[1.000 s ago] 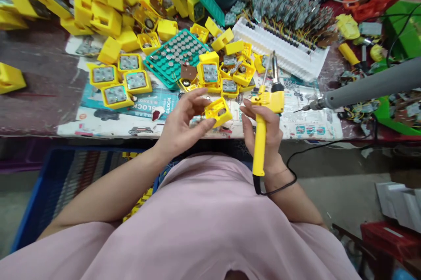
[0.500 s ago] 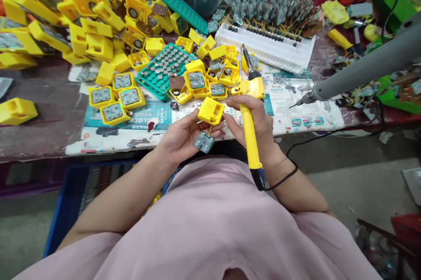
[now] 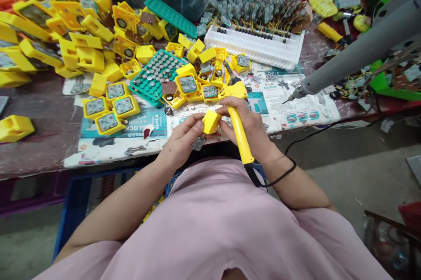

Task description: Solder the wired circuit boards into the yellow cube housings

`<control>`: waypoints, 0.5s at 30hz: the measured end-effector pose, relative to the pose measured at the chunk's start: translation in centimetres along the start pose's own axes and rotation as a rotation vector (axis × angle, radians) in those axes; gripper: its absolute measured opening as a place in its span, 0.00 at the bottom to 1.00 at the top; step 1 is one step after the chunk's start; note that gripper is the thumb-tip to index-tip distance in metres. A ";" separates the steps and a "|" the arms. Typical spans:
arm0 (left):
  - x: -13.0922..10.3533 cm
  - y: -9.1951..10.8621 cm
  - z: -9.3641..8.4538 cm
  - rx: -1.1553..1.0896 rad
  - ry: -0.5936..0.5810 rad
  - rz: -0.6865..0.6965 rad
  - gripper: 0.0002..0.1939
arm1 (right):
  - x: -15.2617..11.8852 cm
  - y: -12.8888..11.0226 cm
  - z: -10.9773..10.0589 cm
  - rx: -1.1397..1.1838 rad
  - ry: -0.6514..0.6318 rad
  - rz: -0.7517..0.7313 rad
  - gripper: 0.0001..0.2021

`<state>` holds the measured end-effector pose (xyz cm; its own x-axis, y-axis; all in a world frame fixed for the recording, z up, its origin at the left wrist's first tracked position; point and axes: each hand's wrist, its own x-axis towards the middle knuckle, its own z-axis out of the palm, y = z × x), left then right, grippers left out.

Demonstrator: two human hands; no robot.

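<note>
Between thumb and fingers, my left hand [image 3: 184,136] grips a small yellow plastic housing [image 3: 211,122], its plain faces turned up. Below it a small circuit board [image 3: 198,143] hangs, partly hidden by the fingers. My right hand [image 3: 248,124] is wrapped round a yellow soldering iron [image 3: 239,131], tip pointing away from me, black cord trailing over the wrist. Its fingertips also touch the housing's right side. Just beyond lie more yellow housings fitted with boards [image 3: 188,83] and a green tray [image 3: 148,80] of small round metal parts.
Yellow housings [image 3: 90,58] are heaped at the back left. A white foam tray [image 3: 256,47] stands behind, with many wired boards. From the right a grey electric screwdriver [image 3: 338,63] reaches over the table. A green bin [image 3: 394,89] with boards sits at far right.
The yellow housing has been turned over, so its perforated, open face no longer shows. The hanging board is now more hidden by my left fingers. The view has shifted slightly.
</note>
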<state>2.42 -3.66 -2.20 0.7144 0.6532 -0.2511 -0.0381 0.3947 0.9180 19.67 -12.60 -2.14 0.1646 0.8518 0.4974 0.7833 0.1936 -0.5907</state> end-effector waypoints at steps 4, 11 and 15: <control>-0.4 -0.2 -0.3 0.248 -0.078 0.122 0.20 | -0.8 0.1 0.7 -0.047 0.125 -0.092 0.19; -0.8 -0.7 0.2 0.111 -0.196 0.103 0.20 | -2.0 0.0 2.0 -0.127 0.260 -0.185 0.19; -0.8 -1.0 -0.1 0.149 -0.164 0.138 0.21 | -2.3 0.5 2.2 -0.117 0.274 -0.243 0.21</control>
<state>1.81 -4.51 -2.94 0.8138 0.5758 -0.0787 -0.0481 0.2017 0.9783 18.32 -13.41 -5.00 0.1072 0.6227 0.7751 0.8797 0.3039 -0.3658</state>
